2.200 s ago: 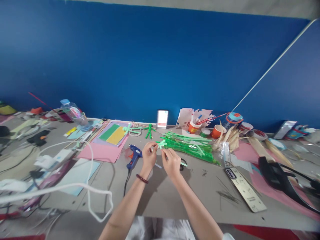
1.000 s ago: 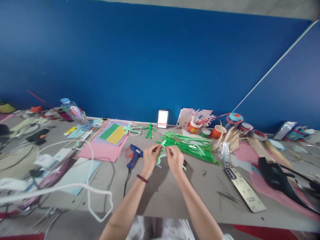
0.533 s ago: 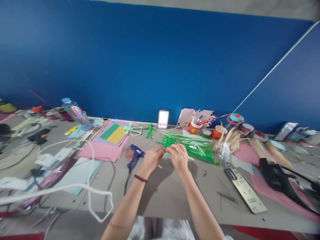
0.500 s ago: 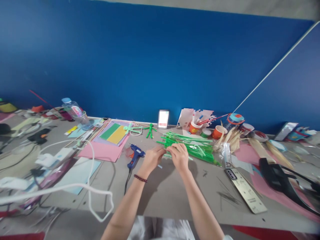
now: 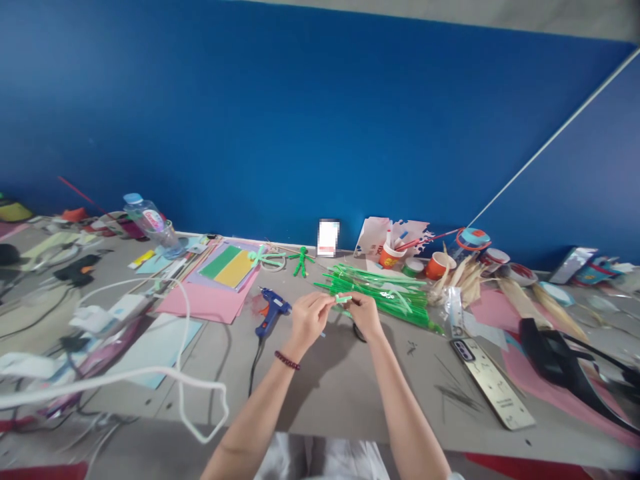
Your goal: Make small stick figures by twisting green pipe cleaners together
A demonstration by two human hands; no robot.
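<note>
Both hands meet over the middle of the table, pinching a short piece of pale green pipe cleaner (image 5: pixel 343 299) between their fingertips. My left hand (image 5: pixel 309 321), with a dark bead bracelet at the wrist, is closed on its left end. At the other end, my right hand (image 5: pixel 365 316) is closed with curled fingers. A dark loop (image 5: pixel 359 333), perhaps a scissor handle, shows beside the right palm, mostly hidden. Just behind the hands lies a bag of green pipe cleaners (image 5: pixel 395 297). A small green pipe cleaner figure (image 5: pixel 302 261) is farther back.
A blue glue gun (image 5: pixel 273 311) lies left of my hands, near coloured sheets (image 5: pixel 210 301) and a water bottle (image 5: pixel 154 223). To the right are a phone (image 5: pixel 493 383), a cup of pens (image 5: pixel 391 257) and a black headset-like object (image 5: pixel 555 360). A blue wall panel (image 5: pixel 320 120) stands behind.
The hands have moved slightly apart, and the pale green piece now shows between them. My right hand has turned and its fingers have curled. The dark loop has come into sight.
</note>
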